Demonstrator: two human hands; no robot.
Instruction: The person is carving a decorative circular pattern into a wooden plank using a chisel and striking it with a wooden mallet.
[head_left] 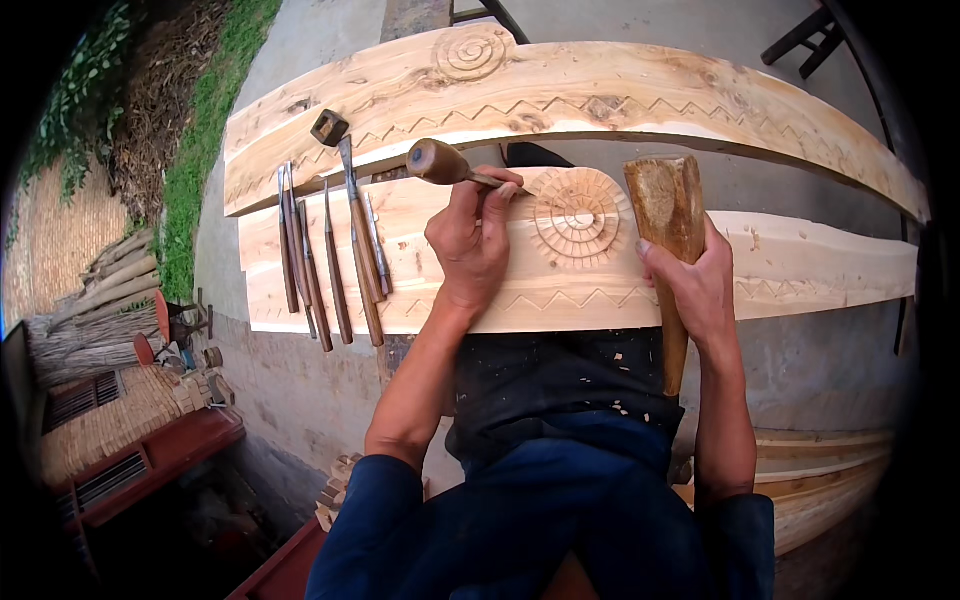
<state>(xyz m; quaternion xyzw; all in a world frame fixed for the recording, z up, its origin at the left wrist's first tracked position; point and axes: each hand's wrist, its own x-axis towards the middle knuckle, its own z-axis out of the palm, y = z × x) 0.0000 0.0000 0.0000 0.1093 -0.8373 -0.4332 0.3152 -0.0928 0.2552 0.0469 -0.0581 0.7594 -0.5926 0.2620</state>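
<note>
My left hand (474,243) is closed around the metal shank of a carving chisel (437,161). Its rounded wooden handle points up and left, and its tip meets the left edge of a round, ringed carving (580,217). That carving is cut into the nearer wooden board (830,256), which also bears a zigzag line along its front edge. To the right of the carving, my right hand (697,284) grips a worn wooden mallet (664,212), head up and handle hanging toward my lap. The mallet is apart from the chisel.
Several chisels (337,285) lie on the near board's left end. A square-headed tool (329,128) rests by the far carved board (360,95). Wood chips dot my dark apron (560,385). More boards (825,480) lie low at right; wood piles (90,335) stand left.
</note>
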